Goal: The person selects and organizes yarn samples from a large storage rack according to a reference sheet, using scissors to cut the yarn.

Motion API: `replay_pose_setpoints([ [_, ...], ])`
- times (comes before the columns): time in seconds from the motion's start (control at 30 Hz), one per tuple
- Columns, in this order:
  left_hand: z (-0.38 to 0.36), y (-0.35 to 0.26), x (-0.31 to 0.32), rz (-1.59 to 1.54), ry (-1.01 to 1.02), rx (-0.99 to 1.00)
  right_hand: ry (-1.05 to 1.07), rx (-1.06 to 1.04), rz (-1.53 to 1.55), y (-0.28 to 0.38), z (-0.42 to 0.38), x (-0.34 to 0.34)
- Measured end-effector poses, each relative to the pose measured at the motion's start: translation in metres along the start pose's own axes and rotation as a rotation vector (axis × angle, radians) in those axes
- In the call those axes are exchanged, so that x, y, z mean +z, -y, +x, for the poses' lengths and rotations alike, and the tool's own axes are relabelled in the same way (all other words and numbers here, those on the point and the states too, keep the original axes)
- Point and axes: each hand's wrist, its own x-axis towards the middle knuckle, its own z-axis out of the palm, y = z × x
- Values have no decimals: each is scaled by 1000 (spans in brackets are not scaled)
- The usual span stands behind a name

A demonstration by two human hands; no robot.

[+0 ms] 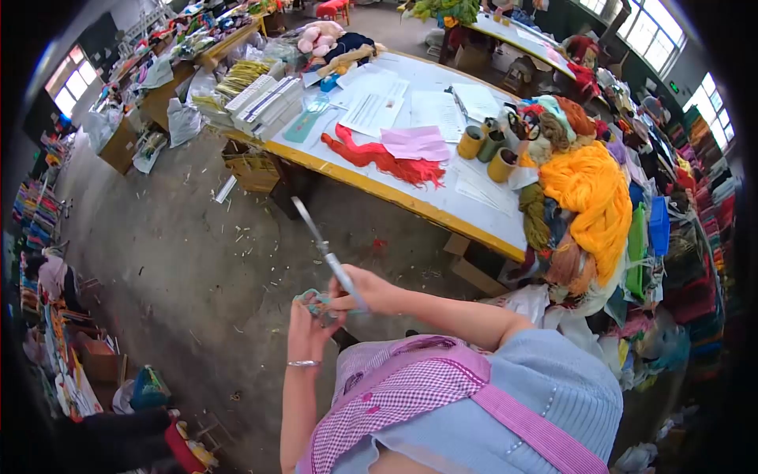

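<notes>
Head view: a small teal bundle [314, 299], probably thread, is held low in front of the body, between the fingertips of both hands. It is pinched by the fingers of the left hand [308, 336] and met from the other side by those of the right hand [369, 291], in whose curled grip a long pale tool [335, 265] is also held (scissors, perhaps; the blur leaves its shape unclear). Neither hand is released; how tightly the fingers are pressed cannot be told.

The bundle can be judged very light, soft and limp, with loose strands apt to slip or snag; it is best taken close to its gathered part, with a gentle, even pinch. The tool looks stiff and smoother, and is better gripped near the end by the palm, its far tip being pointed forward and leftward, well away from the fingertips.

Below the fingers, the floor [213, 261] is littered with scraps. Beyond them, red yarn [383, 158] is laid on a table [292, 154], just beside a pink sheet [414, 143]; farther right, orange yarn [588, 193] is heaped.
</notes>
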Motion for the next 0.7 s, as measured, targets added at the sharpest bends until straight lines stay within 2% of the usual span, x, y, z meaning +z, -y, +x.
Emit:
replay_pose_setpoints([
  [0.03, 17, -3, -14, -105, 109, -47, 30, -5, -42, 3, 26, 4],
  [0.1, 48, -18, -30, 167, 146, -38, -11, -143, -231, -7, 78, 9],
  [0.13, 63, -33, -34, 244, 33, -44, -24, -208, -347, -11, 105, 8],
  [0.17, 81, -49, -52, 312, 31, -62, -41, -260, -417, -10, 126, 7],
  [0.2, 96, -69, -72, 385, 26, -80, -46, -252, -415, -2, 141, 7],
  [0.23, 106, -93, -78, 468, 8, -57, -69, -132, -321, 9, 154, 7],
  [0.27, 120, -111, -89, 501, -94, -48, -91, -15, -230, 20, 168, 2],
  [0.3, 132, -126, -104, 529, -196, -42, -141, 22, -279, 28, 179, -9],
  [0.37, 159, -153, -152, 452, -305, 5, -313, -24, -577, 23, 200, -39],
  [0.4, 174, -167, -181, 442, -390, 7, -395, 57, -417, 43, 201, -44],
  [0.43, 186, -182, -204, 432, -485, 13, -481, 142, -482, 53, 206, -55],
  [0.47, 194, -197, -224, 423, -582, 17, -593, 1, -511, 30, 215, -80],
  [0.5, 200, -211, -239, 375, -643, 30, -673, 85, -488, 43, 218, -89],
  [0.53, 205, -223, -253, 325, -703, 42, -796, -13, -797, -2, 231, -135],
  [0.67, 227, -240, -301, 186, -821, 49, -1064, 70, -1056, 13, 279, -200],
  [0.7, 232, -240, -304, 184, -846, 44, -1030, 126, -936, 16, 297, -218],
])
